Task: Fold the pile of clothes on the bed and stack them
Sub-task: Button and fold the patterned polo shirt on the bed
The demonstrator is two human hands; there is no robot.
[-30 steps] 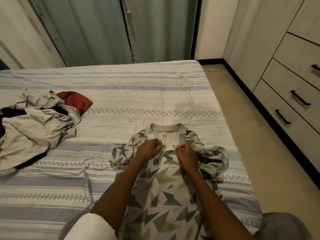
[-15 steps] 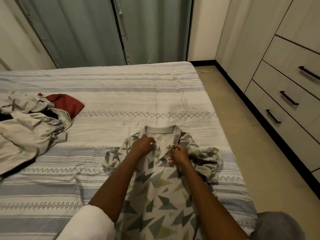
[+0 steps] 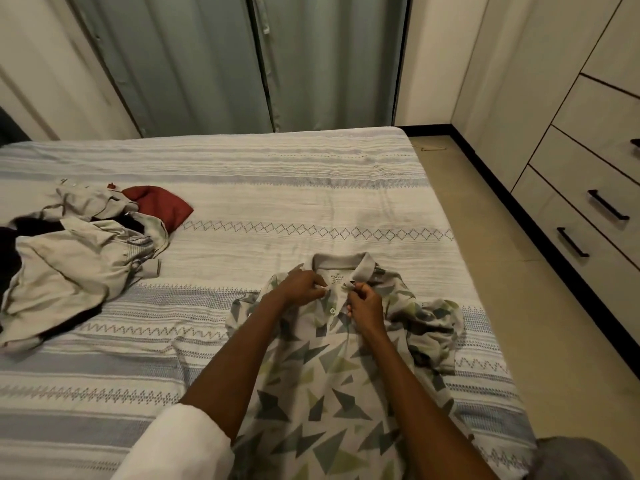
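A grey polo shirt (image 3: 322, 386) printed with green and grey triangles lies face up on the striped bed (image 3: 277, 188), collar pointing away from me. My left hand (image 3: 301, 284) pinches the left side of the button placket just below the collar. My right hand (image 3: 365, 306) pinches the right side of the placket beside it. The shirt's right sleeve is bunched up near the bed's right edge. A loose pile of clothes (image 3: 69, 268), beige and dark pieces with a dark red garment (image 3: 161, 204) at its far end, lies at the left.
Grey-green curtains (image 3: 242, 60) hang behind the far edge of the bed. A wardrobe with drawers and black handles (image 3: 606, 206) lines the right wall, across a strip of tan floor (image 3: 519, 306). A grey rounded thing (image 3: 581, 459) shows at the bottom right corner.
Both hands stay at the shirt's placket, working slightly closer to the collar. The view has shifted a little; the pile has not moved.
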